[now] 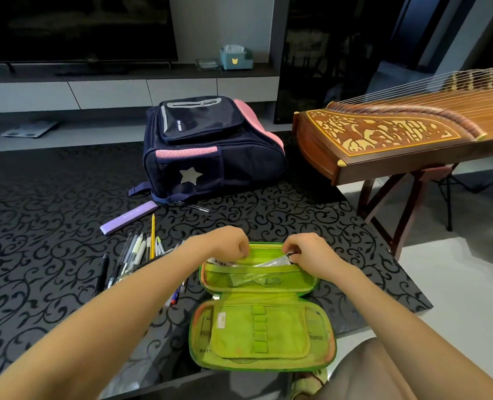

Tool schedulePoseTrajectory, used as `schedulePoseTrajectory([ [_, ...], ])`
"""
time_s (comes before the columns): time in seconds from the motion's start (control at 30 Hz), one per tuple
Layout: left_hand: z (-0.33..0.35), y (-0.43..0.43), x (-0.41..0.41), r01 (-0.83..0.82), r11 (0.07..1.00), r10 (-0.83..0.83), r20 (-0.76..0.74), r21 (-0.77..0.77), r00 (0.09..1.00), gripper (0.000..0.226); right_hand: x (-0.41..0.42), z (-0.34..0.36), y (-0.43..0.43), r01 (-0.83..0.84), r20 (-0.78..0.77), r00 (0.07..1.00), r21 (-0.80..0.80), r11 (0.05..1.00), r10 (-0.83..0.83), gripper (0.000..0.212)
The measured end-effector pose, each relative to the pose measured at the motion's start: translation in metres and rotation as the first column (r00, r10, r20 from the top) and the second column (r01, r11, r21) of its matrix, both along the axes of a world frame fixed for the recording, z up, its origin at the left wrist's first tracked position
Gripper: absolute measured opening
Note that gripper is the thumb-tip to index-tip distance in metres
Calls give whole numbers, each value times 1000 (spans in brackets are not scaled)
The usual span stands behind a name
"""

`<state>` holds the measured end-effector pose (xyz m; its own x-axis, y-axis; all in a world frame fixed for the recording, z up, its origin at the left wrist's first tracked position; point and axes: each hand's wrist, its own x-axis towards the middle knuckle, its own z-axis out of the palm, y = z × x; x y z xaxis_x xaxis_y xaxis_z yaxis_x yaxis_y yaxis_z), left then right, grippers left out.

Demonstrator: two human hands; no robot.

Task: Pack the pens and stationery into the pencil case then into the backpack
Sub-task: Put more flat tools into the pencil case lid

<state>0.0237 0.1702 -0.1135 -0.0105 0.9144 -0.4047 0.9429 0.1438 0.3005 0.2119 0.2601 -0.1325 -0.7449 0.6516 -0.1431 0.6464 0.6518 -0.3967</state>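
Seemingly opening mesh pocket (256, 277) | left hand (233, 245) pinches pencil case (195, 336) far rim | right hand (307, 252) pinches dark tab (290, 255); pull level

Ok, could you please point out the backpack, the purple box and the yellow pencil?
backpack (202, 122), head view, on its front pocket.
purple box (128, 217), head view, on the middle of its top face.
yellow pencil (153, 238), head view, on its shaft.
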Motion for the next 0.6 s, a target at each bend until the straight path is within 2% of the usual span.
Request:
schedulePoseTrajectory([
  [0.1, 2, -4, -4, -17, 1000, 17, -4, 23, 1000, 27, -9, -5, -5, 7, -52, 999, 18, 1000, -7, 16],
  [0.27, 0, -18, -11, 16, 1000, -18, -157, -14, 987, 27, -9, -3, -5, -6, 58, 998, 7, 1000, 6, 8],
  [0.33, -1, -23, -13, 47, 998, -53, -213, -33, 976, 25, -8, 2, -5, -43, 124, 991, -20, 999, 45, 13],
  [0.47, -1, -23, -14, 39, 997, -49, -152, -67, 987, 27, -9, 12, -4, -91, 208, 974, 14, 996, 86, 29],
  [0.6, -2, -16, -8, 33, 996, -36, -43, -77, 998, 19, -9, 6, 1, -53, 189, 981, 12, 999, 50, 26],
])
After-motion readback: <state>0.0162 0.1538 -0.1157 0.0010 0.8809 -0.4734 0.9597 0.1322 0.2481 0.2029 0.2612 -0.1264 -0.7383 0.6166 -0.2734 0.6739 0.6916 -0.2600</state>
